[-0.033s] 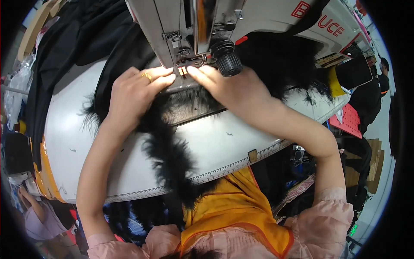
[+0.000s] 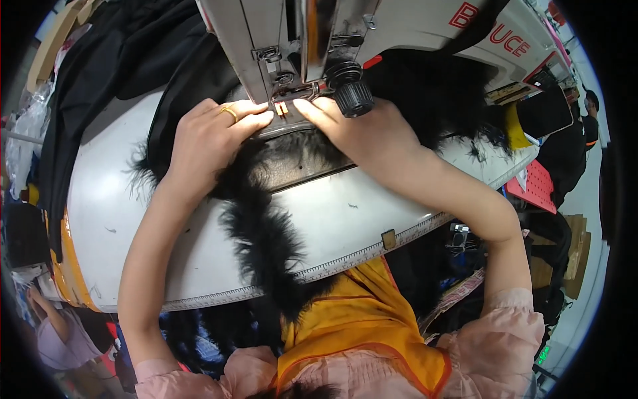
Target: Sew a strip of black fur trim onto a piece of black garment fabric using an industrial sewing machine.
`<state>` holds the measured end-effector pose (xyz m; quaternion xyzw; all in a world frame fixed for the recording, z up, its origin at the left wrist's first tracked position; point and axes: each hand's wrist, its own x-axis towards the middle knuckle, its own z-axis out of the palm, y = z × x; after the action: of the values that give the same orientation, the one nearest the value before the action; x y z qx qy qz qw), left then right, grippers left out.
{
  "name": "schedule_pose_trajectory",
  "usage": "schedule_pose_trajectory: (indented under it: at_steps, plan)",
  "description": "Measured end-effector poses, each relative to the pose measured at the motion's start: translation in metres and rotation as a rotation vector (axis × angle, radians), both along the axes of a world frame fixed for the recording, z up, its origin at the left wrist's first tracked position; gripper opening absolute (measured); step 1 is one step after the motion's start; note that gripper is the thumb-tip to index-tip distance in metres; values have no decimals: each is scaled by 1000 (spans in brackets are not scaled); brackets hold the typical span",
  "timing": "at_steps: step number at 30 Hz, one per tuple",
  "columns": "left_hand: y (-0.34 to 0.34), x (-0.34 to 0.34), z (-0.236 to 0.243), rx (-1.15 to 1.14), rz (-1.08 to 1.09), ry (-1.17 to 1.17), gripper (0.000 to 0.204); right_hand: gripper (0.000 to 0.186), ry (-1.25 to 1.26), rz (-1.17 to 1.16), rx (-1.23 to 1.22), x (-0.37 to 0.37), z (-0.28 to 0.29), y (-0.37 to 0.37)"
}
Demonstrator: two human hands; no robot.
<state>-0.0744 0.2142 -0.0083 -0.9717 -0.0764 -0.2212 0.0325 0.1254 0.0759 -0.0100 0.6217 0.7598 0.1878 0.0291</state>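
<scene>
The head of a white sewing machine point(image 2: 242, 36) stands over the work, its presser foot point(image 2: 281, 110) lit between my two hands. At the left of the foot, my left hand point(image 2: 203, 143), with a gold ring, is closed, thumb and fingers together on black fabric point(image 2: 183, 103). My right hand point(image 2: 372, 136) reaches from the other side, fingertips pressed together beside the foot, partly behind a black knob point(image 2: 352, 100). A fluffy black trim point(image 2: 262, 229) runs from under my left hand over the table edge towards my lap. The cloth under my fingertips is mostly hidden.
The white table point(image 2: 325, 216) has a measuring tape point(image 2: 332, 267) along its near edge and a metal plate point(image 2: 292, 171) by the machine. More black fluffy material point(image 2: 432, 90) lies at right. A red perforated tray point(image 2: 535, 183) sits farther right; another person point(image 2: 70, 339) is at lower left.
Both hands have shifted only slightly beside the presser foot, the right fingertips a little to the right. The hanging trim has barely moved.
</scene>
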Motion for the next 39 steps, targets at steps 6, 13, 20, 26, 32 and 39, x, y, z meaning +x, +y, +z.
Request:
schedule_pose_trajectory:
  at_steps: [6, 13, 20, 26, 32, 39]
  plan:
    - [-3, 1, -6, -26, -65, -28, 23, 54, -4, 8, 13, 10, 5, -19]
    - [5, -3, -13, -74, -119, -87, 28, 57, 32, -35, 45, -1, -3, -17]
    - [25, -6, -1, 35, -174, 32, 38, 37, 278, -19, 192, -10, -28, -7]
    - [55, -21, -15, -24, -154, 147, 37, 40, 164, -32, 207, -25, -30, 0]
    - [42, -3, -35, -147, -201, 117, 34, 34, 240, 0, 171, -6, -53, -4]
    - [40, -20, 0, -41, 30, 313, 49, 20, 374, 46, 303, -11, -53, 27]
